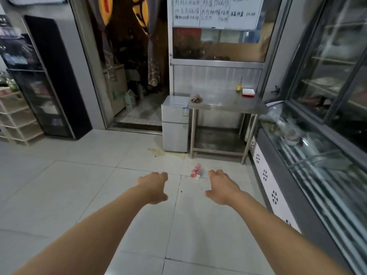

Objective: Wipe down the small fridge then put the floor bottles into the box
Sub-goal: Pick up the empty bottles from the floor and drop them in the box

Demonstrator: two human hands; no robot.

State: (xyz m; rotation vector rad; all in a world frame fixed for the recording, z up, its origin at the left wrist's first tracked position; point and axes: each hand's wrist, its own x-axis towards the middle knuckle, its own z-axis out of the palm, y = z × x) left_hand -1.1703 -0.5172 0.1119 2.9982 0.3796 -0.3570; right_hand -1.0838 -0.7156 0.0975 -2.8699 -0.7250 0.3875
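Note:
A small silver two-door fridge (175, 124) stands on the floor beside a steel table (226, 105), well ahead of me. A crumpled brown rag (196, 98) lies on the table's left corner. A few red-labelled plastic bottles (197, 171) lie together on the tiled floor in front of the table. My left hand (155, 187) and my right hand (220, 186) reach forward over the floor, both empty with fingers loosely spread. My right hand is just right of the bottles, not touching them. No box is visible.
A yellow bottle (239, 87) and a red-and-white tray (248, 92) sit at the table's back. A glass display counter (309, 155) runs along the right. A dark cabinet (49, 80) and cream shelving (17, 120) stand left. An open doorway (137, 108) lies behind the fridge. A stain (156, 151) marks the floor.

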